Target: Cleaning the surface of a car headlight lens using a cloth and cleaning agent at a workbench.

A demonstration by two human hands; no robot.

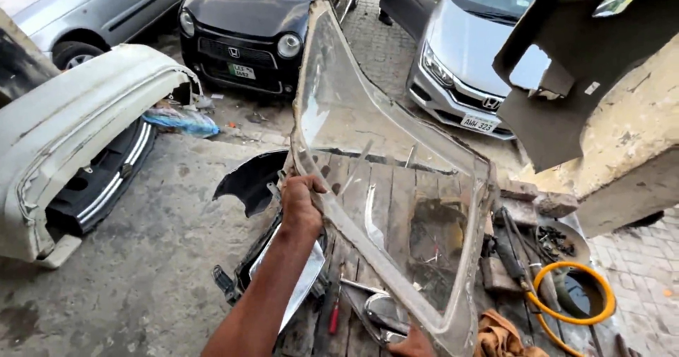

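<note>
Left hand [300, 205] grip shut on clear headlight lens [382, 166], held up over wooden table [396, 180]; right hand [412, 345] supports bottom edge, grip can't tell. Inspecting step; next needs steady two-hand turn.

We've got a clear plastic headlight lens cover [382, 166] held up, tilted, narrow tip pointing up and away, wide end low. It's transparent but hazy and scuffed, with dirty, rough edges. It hangs above a wooden pallet table, not resting on anything.
</note>
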